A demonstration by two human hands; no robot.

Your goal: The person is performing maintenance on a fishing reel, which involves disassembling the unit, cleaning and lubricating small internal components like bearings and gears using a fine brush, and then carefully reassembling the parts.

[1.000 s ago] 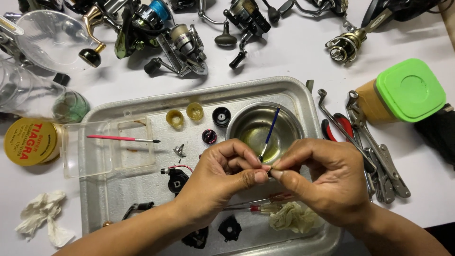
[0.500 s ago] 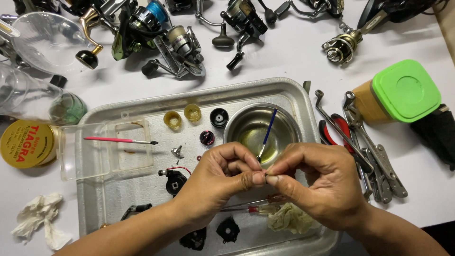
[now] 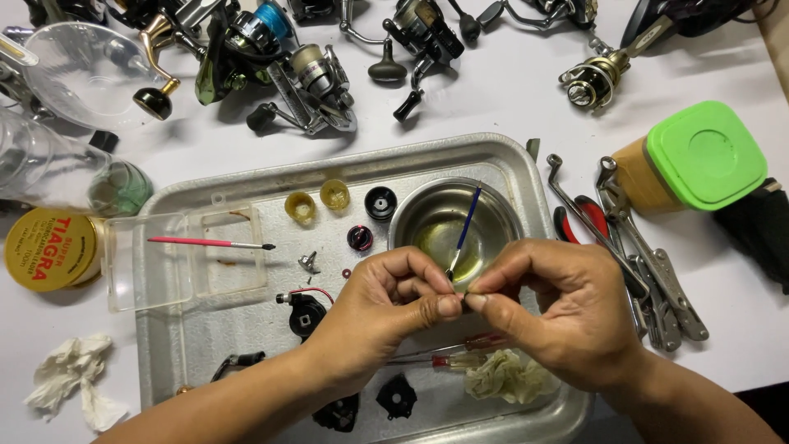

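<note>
My left hand (image 3: 386, 316) and my right hand (image 3: 559, 308) meet fingertip to fingertip over a metal tray (image 3: 509, 160), pinching a tiny part (image 3: 458, 301) that my fingers almost hide. Just behind them a round steel bowl (image 3: 427, 215) holds oily liquid and a blue-handled brush (image 3: 465, 228). A pink-handled brush (image 3: 209, 242) lies across a clear plastic box (image 3: 156, 263) at the tray's left. Small black and yellow reel parts (image 3: 335, 194) lie scattered in the tray. A red-handled screwdriver (image 3: 448, 359) and a crumpled cloth (image 3: 505, 378) sit under my wrists.
Several fishing reels (image 3: 288, 57) crowd the back of the white table. Pliers and wrenches (image 3: 633, 247) lie right of the tray, by a green-lidded jar (image 3: 699, 160). A yellow round tin (image 3: 45, 251), clear containers (image 3: 57, 156) and crumpled tissue (image 3: 74, 382) are at left.
My hands stay together over the tray, fingers shifting slightly on the small part. The view has drifted a little; nothing else moved.
</note>
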